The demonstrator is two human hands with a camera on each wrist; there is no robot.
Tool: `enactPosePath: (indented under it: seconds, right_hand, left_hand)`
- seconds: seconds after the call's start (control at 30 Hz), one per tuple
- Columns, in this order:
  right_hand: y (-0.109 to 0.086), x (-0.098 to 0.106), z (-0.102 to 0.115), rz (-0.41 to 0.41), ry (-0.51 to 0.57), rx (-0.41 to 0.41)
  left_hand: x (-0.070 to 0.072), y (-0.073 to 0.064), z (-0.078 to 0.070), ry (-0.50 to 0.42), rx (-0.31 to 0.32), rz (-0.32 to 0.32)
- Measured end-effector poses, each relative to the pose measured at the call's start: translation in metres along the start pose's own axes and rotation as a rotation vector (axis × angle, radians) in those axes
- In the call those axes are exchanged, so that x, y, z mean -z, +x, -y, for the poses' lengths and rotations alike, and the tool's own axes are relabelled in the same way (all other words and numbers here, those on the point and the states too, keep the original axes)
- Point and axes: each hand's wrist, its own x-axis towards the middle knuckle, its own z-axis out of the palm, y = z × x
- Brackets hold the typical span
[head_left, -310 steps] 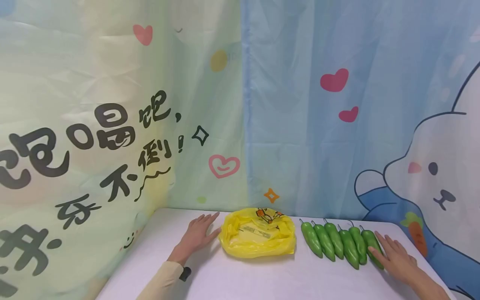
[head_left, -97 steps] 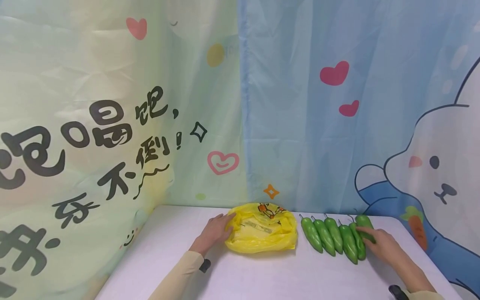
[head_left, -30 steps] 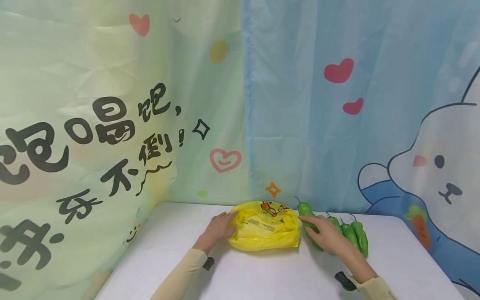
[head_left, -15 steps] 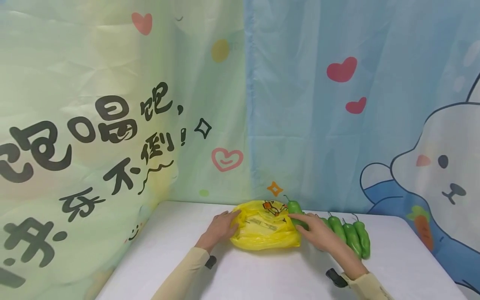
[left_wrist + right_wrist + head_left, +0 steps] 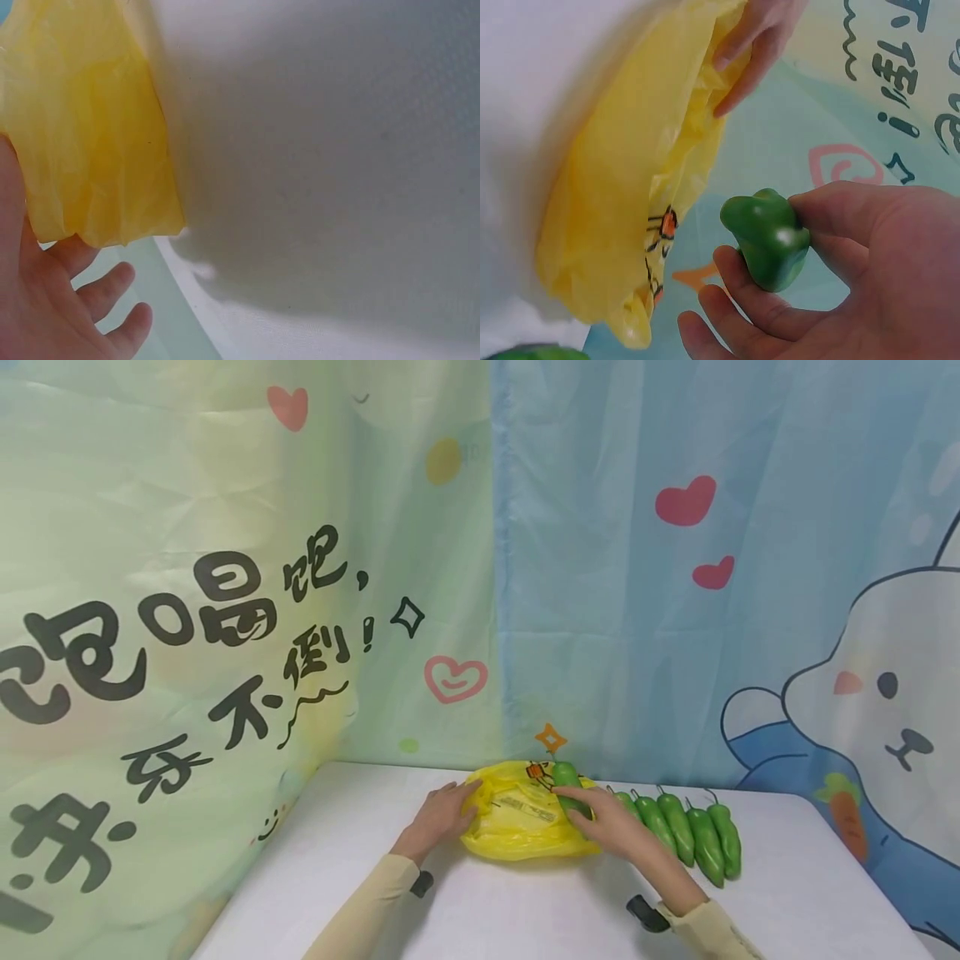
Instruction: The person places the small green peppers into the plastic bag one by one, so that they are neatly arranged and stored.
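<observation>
A glossy green pepper is pinched between the thumb and fingers of my right hand. It is above the right part of an opened yellow plastic bag; in the right wrist view the pepper points its blunt lobed end at the camera. My left hand holds the bag's left rim, thumb on one side of the film and forefinger partly hidden behind it. In the left wrist view its other fingers stick out loosely beyond the bag. The bag's inside is only partly visible.
Several green peppers lie in a slanting row to the right of the bag, partly behind my right hand. The white table ends at the back against a printed curtain.
My right hand has picked up the rightmost pepper and carried it left past the others, from beside the bag to above it. My left hand has moved from beside the bag onto its rim.
</observation>
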Motion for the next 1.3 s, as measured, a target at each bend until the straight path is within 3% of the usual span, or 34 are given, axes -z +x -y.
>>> enactPosePath:
  seconds: [0.2, 0.53, 0.77, 1.3]
  right_hand:
    - [0.006, -0.013, 0.006, 0.039, 0.055, 0.021]
    - [0.022, -0.040, 0.013, 0.061, 0.052, 0.017]
    - [0.033, -0.060, 0.023, 0.050, 0.066, -0.032]
    - [0.059, -0.104, 0.035, 0.035, 0.124, -0.120]
  left_hand:
    - [-0.001, 0.000, 0.001, -0.005, -0.004, 0.000]
    - [-0.002, 0.000, 0.004, 0.015, -0.015, -0.015]
    - [-0.002, 0.000, 0.005, 0.008, 0.010, -0.006]
    - [-0.007, 0.000, 0.010, 0.040, -0.010, -0.033]
